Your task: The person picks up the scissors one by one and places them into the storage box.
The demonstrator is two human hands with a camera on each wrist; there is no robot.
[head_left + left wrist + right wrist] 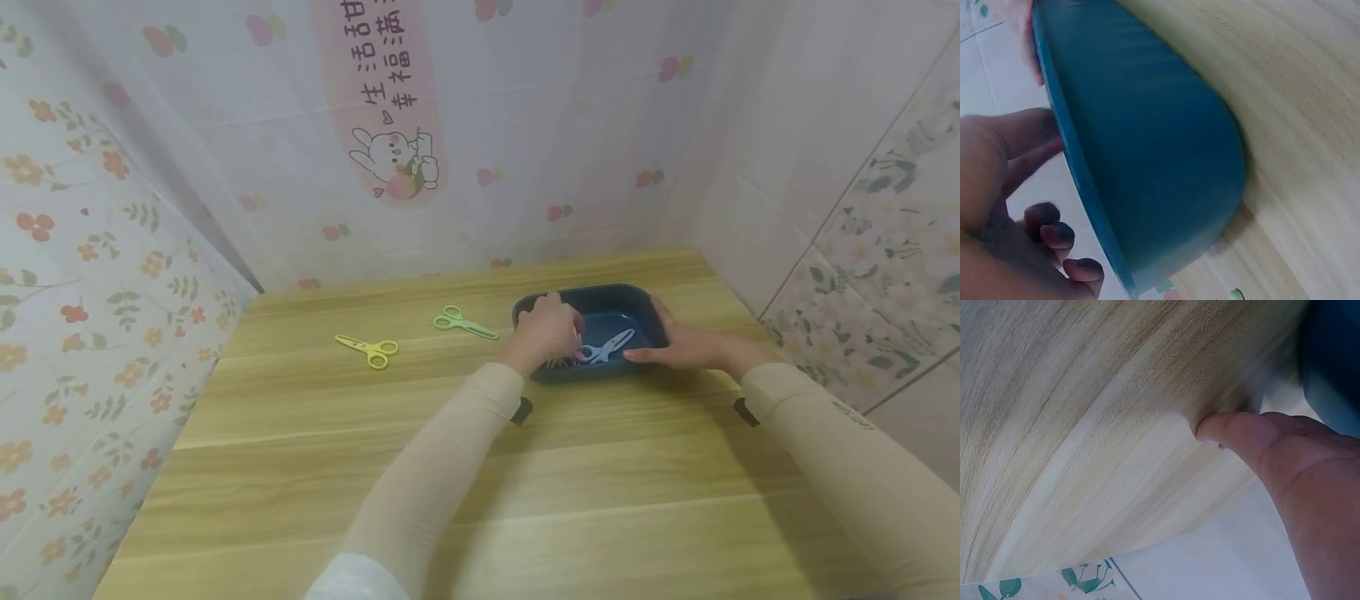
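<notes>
A dark blue plastic bin (600, 371) sits on the table, with light-blue scissors (609, 345) lying inside. My left hand (551, 329) reaches over its left rim, fingers bent down close to pink scissors (580, 357) and a yellow piece (558, 362). Thumb and index finger go past the rim (1075, 162) in the left wrist view; the bin wall hides their tips, so I cannot tell whether they pinch anything. My right hand (678, 343) holds the bin's right end, its thumb along the front and its fingers on the far side.
Green scissors (465, 323) lie on the wooden table (337, 450) just left of the bin. Farther left are yellow scissors (369, 350). A printed curtain (480, 167) hangs behind the table, and a floral wall covering (885, 208) stands on the right.
</notes>
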